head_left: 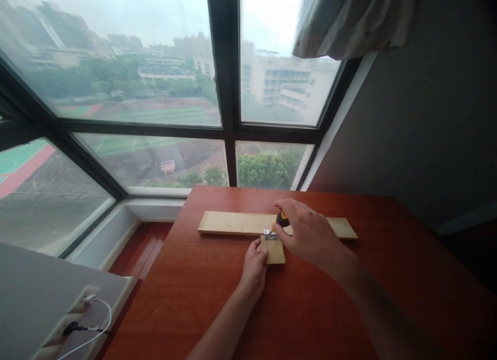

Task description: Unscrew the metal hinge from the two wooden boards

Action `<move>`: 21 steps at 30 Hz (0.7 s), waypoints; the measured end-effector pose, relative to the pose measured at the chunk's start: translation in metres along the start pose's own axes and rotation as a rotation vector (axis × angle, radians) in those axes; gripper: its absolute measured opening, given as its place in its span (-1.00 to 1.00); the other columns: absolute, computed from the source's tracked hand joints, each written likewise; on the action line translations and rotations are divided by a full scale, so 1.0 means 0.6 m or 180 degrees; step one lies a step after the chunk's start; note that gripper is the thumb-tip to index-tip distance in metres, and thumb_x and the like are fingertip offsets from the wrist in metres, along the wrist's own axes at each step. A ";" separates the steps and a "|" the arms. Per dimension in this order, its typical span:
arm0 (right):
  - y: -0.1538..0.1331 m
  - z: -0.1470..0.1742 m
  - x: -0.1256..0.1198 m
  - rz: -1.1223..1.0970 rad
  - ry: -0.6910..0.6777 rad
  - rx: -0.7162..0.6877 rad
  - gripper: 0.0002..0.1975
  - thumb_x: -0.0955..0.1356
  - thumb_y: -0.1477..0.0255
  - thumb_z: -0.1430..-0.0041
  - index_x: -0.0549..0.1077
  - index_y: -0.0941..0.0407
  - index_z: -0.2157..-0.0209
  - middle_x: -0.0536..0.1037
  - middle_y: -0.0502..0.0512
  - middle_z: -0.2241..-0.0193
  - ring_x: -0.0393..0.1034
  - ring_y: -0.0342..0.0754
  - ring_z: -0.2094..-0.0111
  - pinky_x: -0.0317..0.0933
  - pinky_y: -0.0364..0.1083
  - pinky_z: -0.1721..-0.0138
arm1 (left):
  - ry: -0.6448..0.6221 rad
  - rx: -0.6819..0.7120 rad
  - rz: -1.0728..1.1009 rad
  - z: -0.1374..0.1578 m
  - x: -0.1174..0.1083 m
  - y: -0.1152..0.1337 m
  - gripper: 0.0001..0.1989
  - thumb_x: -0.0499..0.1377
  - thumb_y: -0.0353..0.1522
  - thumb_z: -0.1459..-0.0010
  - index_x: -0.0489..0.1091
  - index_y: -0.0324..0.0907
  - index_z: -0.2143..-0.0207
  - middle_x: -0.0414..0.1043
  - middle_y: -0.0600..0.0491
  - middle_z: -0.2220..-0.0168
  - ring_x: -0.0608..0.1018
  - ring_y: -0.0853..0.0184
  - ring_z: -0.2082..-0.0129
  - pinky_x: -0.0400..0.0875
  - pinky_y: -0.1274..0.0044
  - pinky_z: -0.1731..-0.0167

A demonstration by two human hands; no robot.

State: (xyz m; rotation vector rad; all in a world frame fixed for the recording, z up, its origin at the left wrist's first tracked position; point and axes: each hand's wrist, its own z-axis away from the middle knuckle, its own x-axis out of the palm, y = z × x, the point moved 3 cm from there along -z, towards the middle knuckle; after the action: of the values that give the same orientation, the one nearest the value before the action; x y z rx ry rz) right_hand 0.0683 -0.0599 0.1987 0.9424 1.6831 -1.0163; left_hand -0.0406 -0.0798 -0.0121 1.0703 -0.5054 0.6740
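Note:
My left hand [255,261] grips the left edge of a small pale wooden block [275,252], thumb on its top. A metal hinge [271,235] joins this block to a long pale wooden board [233,223] lying crosswise behind it. My right hand [308,233] is closed around a black and yellow screwdriver [283,219], tilted so its shaft reaches down to the hinge. The fingers cover part of the handle and a stretch of the board. Whether the tip sits in a screw is too small to tell.
Both pieces of wood rest on a reddish-brown table [186,287]. Windows with dark frames [231,158] stand beyond its far edge. At lower left, a wall socket [72,318] has a white and a black plug in it. A curtain [357,24] hangs at upper right.

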 end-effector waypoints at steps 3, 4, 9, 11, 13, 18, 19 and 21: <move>0.004 -0.002 0.000 0.0234 -0.0081 0.0275 -0.65 0.19 0.25 -0.30 0.36 0.05 -0.03 0.54 0.12 0.06 0.49 0.05 0.21 0.26 -0.04 0.31 | 0.0008 -0.0001 -0.0017 -0.001 -0.001 0.000 -0.43 0.37 -0.43 0.19 0.32 -0.24 0.07 0.55 -0.13 0.14 0.57 0.13 0.12 0.44 0.41 0.12; 0.004 -0.003 0.000 0.0250 -0.0107 0.0305 -0.66 0.17 0.27 -0.31 0.37 0.04 -0.02 0.55 0.11 0.07 0.50 0.04 0.23 0.25 -0.05 0.32 | 0.0008 0.0002 -0.0023 -0.001 -0.001 0.000 -0.43 0.37 -0.43 0.19 0.32 -0.24 0.07 0.55 -0.13 0.14 0.57 0.13 0.12 0.43 0.41 0.12; -0.002 0.001 -0.006 0.0132 -0.0061 0.0148 -0.68 0.22 0.42 -0.20 0.37 0.05 0.01 0.54 0.08 0.07 0.48 0.01 0.18 0.22 -0.08 0.30 | 0.0007 0.0014 -0.0036 0.000 0.001 0.002 -0.45 0.36 -0.45 0.19 0.32 -0.23 0.07 0.56 -0.12 0.18 0.59 0.15 0.16 0.44 0.39 0.12; -0.004 0.003 -0.008 0.0108 -0.0028 0.0093 -0.68 0.24 0.44 -0.16 0.37 0.06 0.04 0.53 0.08 0.08 0.46 0.02 0.15 0.21 -0.09 0.29 | 0.0020 0.0004 -0.0040 0.001 0.002 0.003 -0.45 0.36 -0.44 0.19 0.32 -0.23 0.07 0.56 -0.11 0.19 0.59 0.15 0.17 0.44 0.39 0.11; -0.003 0.002 -0.007 0.0136 -0.0043 0.0132 -0.73 0.25 0.39 -0.19 0.38 0.06 0.06 0.54 0.09 0.11 0.46 0.02 0.17 0.20 -0.09 0.32 | 0.0019 0.0003 -0.0044 0.002 0.002 0.004 -0.44 0.37 -0.43 0.20 0.33 -0.24 0.08 0.56 -0.12 0.19 0.58 0.14 0.15 0.43 0.39 0.11; 0.001 -0.001 -0.002 0.0214 -0.0160 0.0276 -0.73 0.20 0.30 -0.29 0.39 0.05 0.07 0.56 0.10 0.15 0.48 0.02 0.26 0.17 -0.08 0.36 | 0.0004 0.0016 -0.0047 0.002 0.002 0.004 -0.43 0.38 -0.42 0.20 0.33 -0.24 0.08 0.56 -0.12 0.18 0.58 0.14 0.14 0.43 0.39 0.10; 0.001 0.000 -0.002 0.0185 -0.0151 0.0256 -0.74 0.20 0.33 -0.28 0.39 0.05 0.07 0.56 0.10 0.15 0.48 0.01 0.25 0.18 -0.08 0.35 | 0.0002 0.0011 -0.0050 0.002 0.002 0.004 -0.43 0.37 -0.42 0.20 0.33 -0.24 0.07 0.56 -0.12 0.18 0.58 0.14 0.15 0.43 0.39 0.10; -0.001 0.002 -0.004 0.0098 -0.0106 0.0167 -0.75 0.23 0.40 -0.22 0.38 0.06 0.07 0.56 0.09 0.14 0.47 0.00 0.21 0.19 -0.09 0.30 | -0.0009 0.0009 -0.0056 0.001 0.002 0.003 -0.44 0.37 -0.42 0.20 0.33 -0.24 0.08 0.56 -0.11 0.18 0.58 0.15 0.16 0.43 0.39 0.11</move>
State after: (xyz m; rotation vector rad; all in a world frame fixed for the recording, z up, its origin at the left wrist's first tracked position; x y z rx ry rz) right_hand 0.0689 -0.0613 0.2010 0.9774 1.6167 -1.0543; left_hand -0.0411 -0.0796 -0.0095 1.0773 -0.4970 0.6579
